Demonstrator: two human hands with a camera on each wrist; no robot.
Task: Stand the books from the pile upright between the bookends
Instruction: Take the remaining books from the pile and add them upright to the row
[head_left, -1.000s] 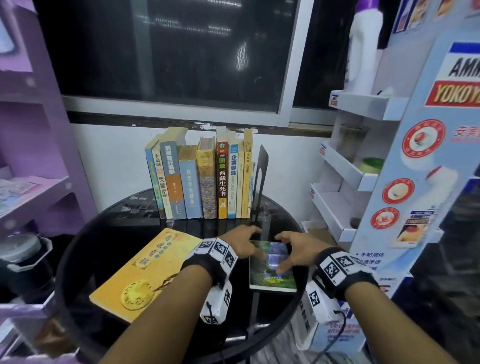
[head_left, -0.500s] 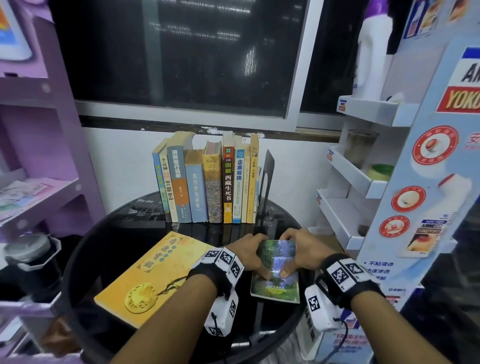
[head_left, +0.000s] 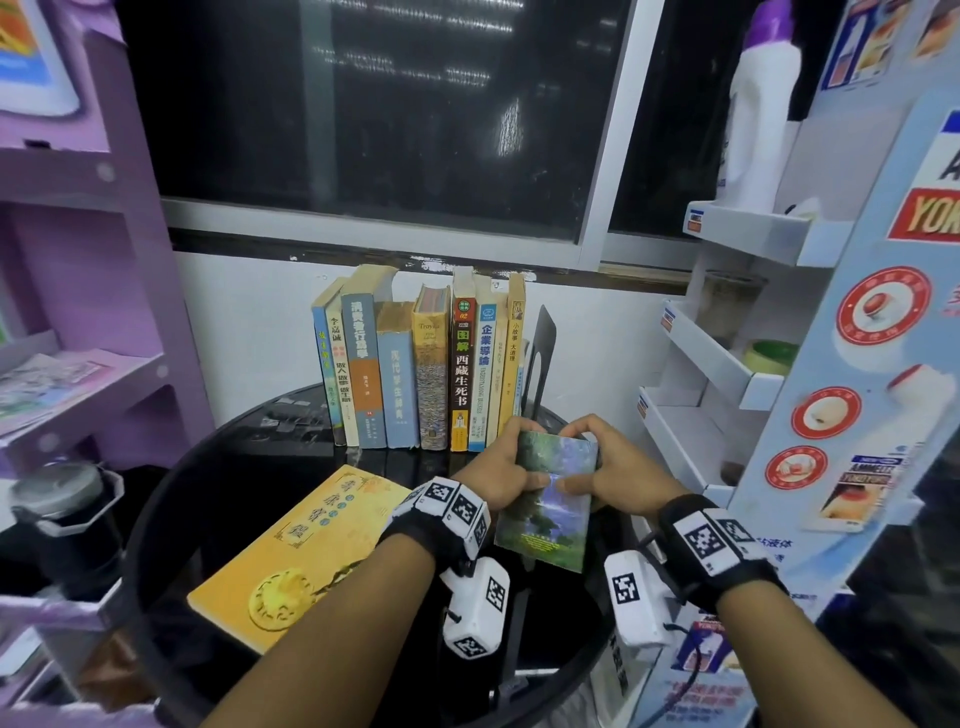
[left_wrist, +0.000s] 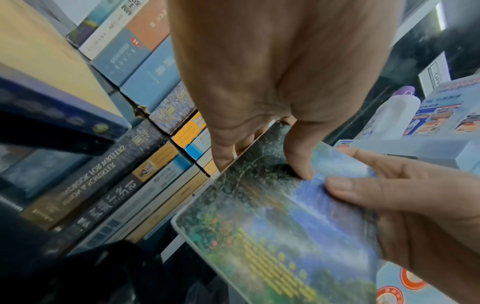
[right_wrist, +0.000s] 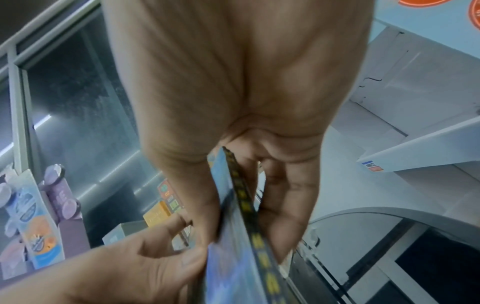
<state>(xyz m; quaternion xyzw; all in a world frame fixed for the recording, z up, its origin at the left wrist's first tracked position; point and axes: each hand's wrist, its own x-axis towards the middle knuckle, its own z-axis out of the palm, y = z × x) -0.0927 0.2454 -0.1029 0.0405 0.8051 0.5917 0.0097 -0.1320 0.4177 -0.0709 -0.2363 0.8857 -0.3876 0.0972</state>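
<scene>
Two bare forearms reach into view, without sleeves. Each wrist wears a black strap ringed with white square blocks printed with black-and-white coded markers. Just below the left hand (head_left: 496, 475) strap hangs a white box-shaped camera unit (head_left: 475, 608) with the same markers on its faces. A matching white unit (head_left: 636, 597) sits below the right hand (head_left: 621, 470) strap, and a thin black cable trails down from it.

A dark window (head_left: 363, 114) sits above a white wall (head_left: 249, 332); purple shelving (head_left: 78, 291) stands left, a white display rack (head_left: 727, 374) right.
</scene>
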